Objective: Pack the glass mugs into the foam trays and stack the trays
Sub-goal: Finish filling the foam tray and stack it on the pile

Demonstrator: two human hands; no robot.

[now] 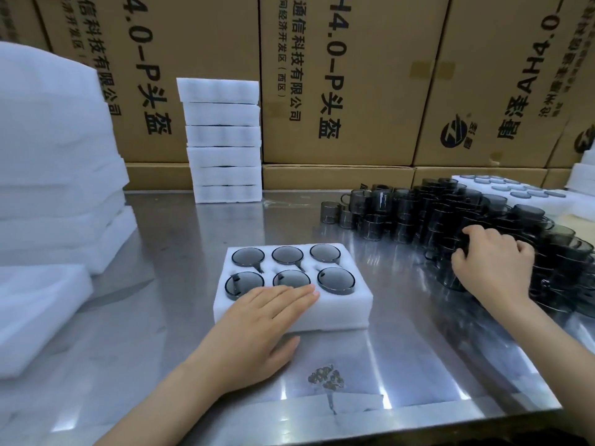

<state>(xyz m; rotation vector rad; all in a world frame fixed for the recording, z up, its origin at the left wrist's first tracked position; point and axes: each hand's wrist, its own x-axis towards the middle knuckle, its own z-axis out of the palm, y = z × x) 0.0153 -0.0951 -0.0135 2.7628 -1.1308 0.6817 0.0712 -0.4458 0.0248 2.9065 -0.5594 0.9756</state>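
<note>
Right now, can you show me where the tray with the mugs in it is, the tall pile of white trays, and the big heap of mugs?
foam tray (347, 312), head view, bare front right corner.
stack of trays (223, 136), head view, front face, midway up.
heap of glass mugs (428, 210), head view, middle of the pile.

Matt foam tray, glossy metal table

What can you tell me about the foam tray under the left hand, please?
The foam tray is a thick white rectangular block lying flat on the steel table. Its six round pockets, in two rows of three, each hold a smoky glass mug. The left hand lies flat on its near edge, fingers straight, thumb against the front wall.
</note>
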